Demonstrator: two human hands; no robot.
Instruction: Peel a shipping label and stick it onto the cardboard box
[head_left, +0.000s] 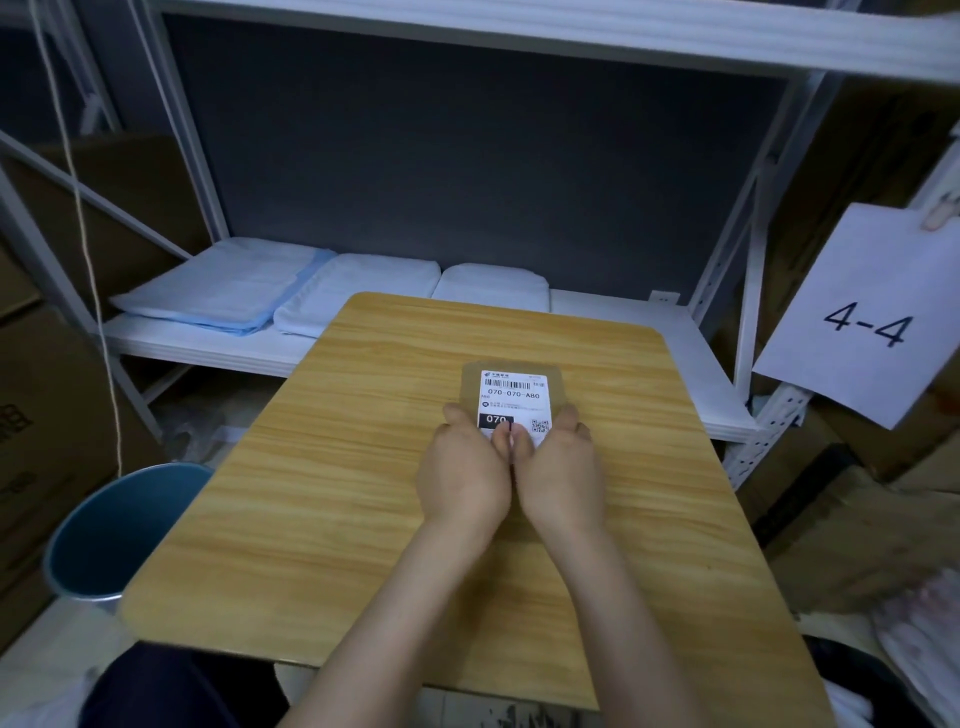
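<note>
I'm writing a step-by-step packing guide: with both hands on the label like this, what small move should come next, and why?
Probably slide both thumbs outward along the near edge of the shipping label to press it flat. The label already lies on the cardboard box, its far part looking flat, while the left hand and right hand meet at its near middle, so the near corners look unpressed.

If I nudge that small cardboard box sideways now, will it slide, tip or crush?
The cardboard box looks low and flat, so it would probably slide rather than tip. The wooden table looks smooth, so likely little grip. It seems small and light, and both the left hand and right hand press on its label, so it should take gentle pressure.
</note>
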